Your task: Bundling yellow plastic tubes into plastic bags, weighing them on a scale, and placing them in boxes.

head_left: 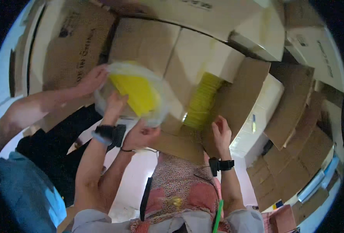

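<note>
At the left, my left hand (115,105) holds the edge of a flat yellow bundle (138,93), its fingers partly hidden. A clear plastic bag (162,106), blurred by motion, surrounds the bundle. Two hands of a person beside me are at this bag: one hand (94,79) at its upper left rim, the other hand (144,135) below it. My right hand (221,132) is empty, fingers loosely bent and apart, over the cardboard box. A row of thin yellow pieces (203,100) stands packed in that box, just left of my right hand.
A raised cardboard flap (242,89) stands to the right. Closed cartons (148,42) lie ahead, and a brown carton (79,50) rises at the left. Flattened cardboard (296,163) is piled at the right. The other person's dark-trousered leg (59,136) is close at my left.
</note>
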Action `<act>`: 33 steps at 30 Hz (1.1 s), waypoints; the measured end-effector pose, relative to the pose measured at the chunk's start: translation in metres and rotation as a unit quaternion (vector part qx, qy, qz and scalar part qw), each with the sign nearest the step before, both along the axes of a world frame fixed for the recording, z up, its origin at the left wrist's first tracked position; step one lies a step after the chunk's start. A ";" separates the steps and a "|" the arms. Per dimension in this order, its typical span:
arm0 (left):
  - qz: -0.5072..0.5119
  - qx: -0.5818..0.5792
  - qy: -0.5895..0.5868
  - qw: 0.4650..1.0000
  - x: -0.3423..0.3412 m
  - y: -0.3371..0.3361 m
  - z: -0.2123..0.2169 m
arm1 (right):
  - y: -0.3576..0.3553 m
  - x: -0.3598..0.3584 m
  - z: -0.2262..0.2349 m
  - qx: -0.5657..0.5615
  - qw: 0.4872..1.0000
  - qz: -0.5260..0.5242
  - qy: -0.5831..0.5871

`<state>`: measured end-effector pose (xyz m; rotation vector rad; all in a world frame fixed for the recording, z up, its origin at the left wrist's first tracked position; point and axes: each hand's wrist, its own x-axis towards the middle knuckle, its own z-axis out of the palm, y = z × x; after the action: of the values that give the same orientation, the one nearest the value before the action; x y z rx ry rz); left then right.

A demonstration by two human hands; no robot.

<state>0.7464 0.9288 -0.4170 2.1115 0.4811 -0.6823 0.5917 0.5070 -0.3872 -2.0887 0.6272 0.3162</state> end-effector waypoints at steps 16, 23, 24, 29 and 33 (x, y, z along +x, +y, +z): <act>-0.534 0.095 0.009 0.840 -0.118 -0.253 -0.099 | -0.012 0.129 -0.110 0.124 0.992 0.018 0.032; -0.106 0.169 -0.247 0.948 -0.095 -0.294 0.002 | -0.043 0.100 -0.101 0.004 0.988 -0.041 -0.146; -0.101 0.172 -0.248 0.948 -0.087 -0.281 0.007 | -0.045 0.101 -0.097 -0.008 0.988 -0.025 -0.152; -0.024 0.182 -0.194 0.964 -0.068 -0.200 -0.004 | -0.055 0.169 -0.045 -0.008 0.945 0.036 -0.325; 0.065 0.101 -0.105 0.987 -0.060 -0.209 -0.022 | -0.091 0.242 -0.075 -0.010 0.976 0.176 -0.131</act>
<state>0.6860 0.7196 -0.4387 2.2880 0.5840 -0.3436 0.8339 0.4159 -0.4621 -2.2089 0.1022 0.2250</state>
